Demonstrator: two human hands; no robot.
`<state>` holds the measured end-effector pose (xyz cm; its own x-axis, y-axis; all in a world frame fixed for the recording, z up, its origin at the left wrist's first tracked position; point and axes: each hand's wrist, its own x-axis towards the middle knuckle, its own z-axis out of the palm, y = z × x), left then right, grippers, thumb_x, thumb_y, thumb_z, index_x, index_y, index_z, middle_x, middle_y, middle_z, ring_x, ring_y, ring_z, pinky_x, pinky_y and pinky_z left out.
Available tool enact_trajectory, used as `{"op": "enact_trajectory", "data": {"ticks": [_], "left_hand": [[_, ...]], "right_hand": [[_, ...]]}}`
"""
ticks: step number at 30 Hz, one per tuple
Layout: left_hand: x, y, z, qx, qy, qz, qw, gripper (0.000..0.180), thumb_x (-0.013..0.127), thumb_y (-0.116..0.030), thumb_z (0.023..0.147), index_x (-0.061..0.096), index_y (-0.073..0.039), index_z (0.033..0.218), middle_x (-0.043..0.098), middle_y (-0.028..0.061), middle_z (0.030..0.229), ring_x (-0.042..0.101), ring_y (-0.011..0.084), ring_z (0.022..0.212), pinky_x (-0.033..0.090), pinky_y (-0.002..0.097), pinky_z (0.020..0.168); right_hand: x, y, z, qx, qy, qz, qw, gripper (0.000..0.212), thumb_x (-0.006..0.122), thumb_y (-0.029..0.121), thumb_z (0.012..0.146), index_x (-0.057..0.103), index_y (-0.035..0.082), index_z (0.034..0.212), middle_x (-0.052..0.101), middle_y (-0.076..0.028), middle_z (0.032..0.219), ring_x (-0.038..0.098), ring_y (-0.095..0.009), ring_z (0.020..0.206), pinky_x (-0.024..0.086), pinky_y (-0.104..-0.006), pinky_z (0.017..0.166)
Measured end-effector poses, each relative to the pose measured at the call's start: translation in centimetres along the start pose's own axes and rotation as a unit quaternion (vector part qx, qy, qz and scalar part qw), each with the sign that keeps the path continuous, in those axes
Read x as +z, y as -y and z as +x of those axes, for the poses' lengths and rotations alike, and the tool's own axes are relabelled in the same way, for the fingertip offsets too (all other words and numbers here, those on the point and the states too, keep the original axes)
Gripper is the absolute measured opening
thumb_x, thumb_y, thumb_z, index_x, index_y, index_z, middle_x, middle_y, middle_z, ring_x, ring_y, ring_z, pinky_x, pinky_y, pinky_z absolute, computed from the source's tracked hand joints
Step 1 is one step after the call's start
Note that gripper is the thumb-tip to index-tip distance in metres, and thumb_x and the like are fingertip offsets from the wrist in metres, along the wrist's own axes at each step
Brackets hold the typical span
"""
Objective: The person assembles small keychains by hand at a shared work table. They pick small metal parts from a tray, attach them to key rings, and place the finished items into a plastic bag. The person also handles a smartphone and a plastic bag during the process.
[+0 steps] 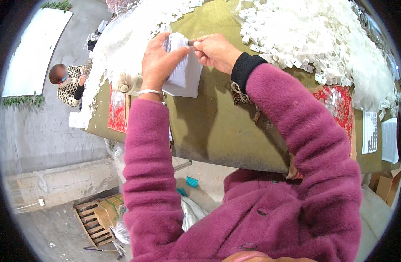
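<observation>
A thick stack of white sheets or cards [185, 81] rests on the olive-green table cover, its layered edges showing. My left hand [159, 61] is closed around its upper left part, and the thumb reaches across toward my right fingertips. Between the thumb and index finger of my right hand [215, 50] is a small dark piece [191, 42], right at the stack's upper edge; its kind is too small to tell. Beside my left wrist lies a pale, beige roll-like object [127, 83].
Large heaps of small white pieces [292, 39] and clear plastic bags [126, 35] cover the table's far side. Red patterned cloths [117, 109] lie left and right. A sheet with dark round dots [370, 133] is at the right edge. Another person [69, 85] sits far left.
</observation>
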<state>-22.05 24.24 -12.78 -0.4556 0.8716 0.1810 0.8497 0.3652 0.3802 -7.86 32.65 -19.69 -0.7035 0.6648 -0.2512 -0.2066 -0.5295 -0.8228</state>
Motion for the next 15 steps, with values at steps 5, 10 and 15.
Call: {"op": "enact_trajectory", "data": {"ticks": [5, 10, 15], "left_hand": [[0.0, 0.0, -0.1, 0.011, -0.02, 0.009, 1.0, 0.081, 0.081, -0.051, 0.076, 0.064, -0.007, 0.141, 0.069, 0.0191, 0.13, 0.067, 0.0333, 0.123, 0.052, 0.0425, 0.106], [0.7, 0.9, 0.2, -0.013, -0.121, -0.096, 0.988, 0.058, 0.067, -0.046, 0.097, 0.066, -0.003, 0.136, 0.068, 0.0259, 0.133, 0.065, 0.0393, 0.125, 0.048, 0.0435, 0.108], [1.2, 2.2, -0.1, 0.028, -0.199, -0.044, 0.979, 0.029, 0.057, -0.021, 0.099, 0.072, 0.001, 0.11, 0.073, 0.024, 0.113, 0.068, 0.0413, 0.111, 0.051, 0.0489, 0.1]], "right_hand": [[0.3, 0.6, 0.7, -0.008, 0.011, -0.02, 1.0, 0.02, 0.056, 0.018, 0.107, 0.064, 0.002, 0.096, 0.058, -0.003, 0.084, 0.051, -0.012, 0.068, 0.041, -0.0283, 0.055], [0.7, 1.1, 0.7, -0.058, -0.01, -0.089, 0.994, 0.029, 0.059, 0.027, 0.106, 0.067, 0.002, 0.094, 0.059, -0.003, 0.077, 0.05, -0.014, 0.063, 0.041, -0.0314, 0.054], [1.3, 2.0, 1.0, -0.091, 0.003, -0.244, 0.966, 0.046, 0.072, 0.047, 0.099, 0.072, 0.001, 0.1, 0.065, -0.002, 0.093, 0.054, -0.008, 0.074, 0.043, -0.0237, 0.06]]}}
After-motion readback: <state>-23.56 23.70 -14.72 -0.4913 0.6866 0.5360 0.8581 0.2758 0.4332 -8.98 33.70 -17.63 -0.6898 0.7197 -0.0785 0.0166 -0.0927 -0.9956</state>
